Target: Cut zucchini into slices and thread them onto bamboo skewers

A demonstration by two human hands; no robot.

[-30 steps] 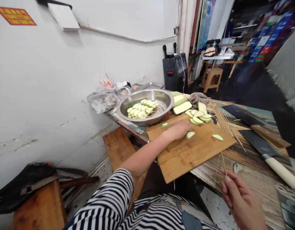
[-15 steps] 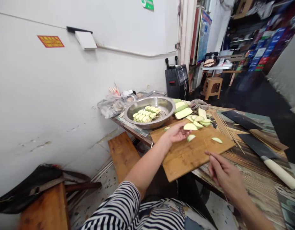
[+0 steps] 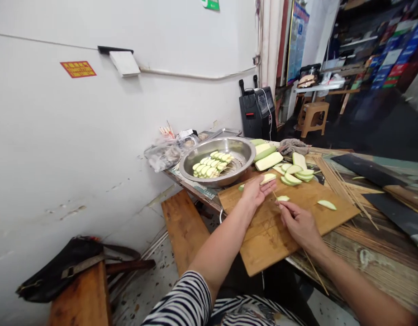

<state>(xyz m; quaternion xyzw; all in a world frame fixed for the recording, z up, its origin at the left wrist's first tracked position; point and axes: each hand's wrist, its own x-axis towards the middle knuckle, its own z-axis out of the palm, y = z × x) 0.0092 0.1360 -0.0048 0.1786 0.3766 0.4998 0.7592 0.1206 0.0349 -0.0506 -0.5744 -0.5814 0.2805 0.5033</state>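
My left hand [image 3: 257, 191] holds a pale green-skinned zucchini slice [image 3: 268, 178] above the wooden cutting board [image 3: 263, 240]. In my right hand [image 3: 299, 222] is a thin bamboo skewer [image 3: 316, 271], pinched near its upper part. Its tip reaches up to the slice in my left hand; whether it has pierced the slice I cannot tell. Beneath the hands lies one loose slice [image 3: 282, 198], and another slice [image 3: 327, 205] rests at the board's right. A pile of cut slices [image 3: 295, 174] sits at the far edge of the board.
A steel basin [image 3: 185, 174] with skewered slices stands behind the board. Larger zucchini pieces [image 3: 268, 161] and a grey cloth [image 3: 293, 146] lie beside it. Loose skewers [image 3: 334, 176] and two cleavers, one black-bladed [image 3: 368, 170], are on the right. A wooden bench [image 3: 182, 226] stands left.
My right hand has moved up and left, bringing the skewer's tip to the slice in my left hand. That slice is now tilted more edge-on. The camera view has shifted slightly.
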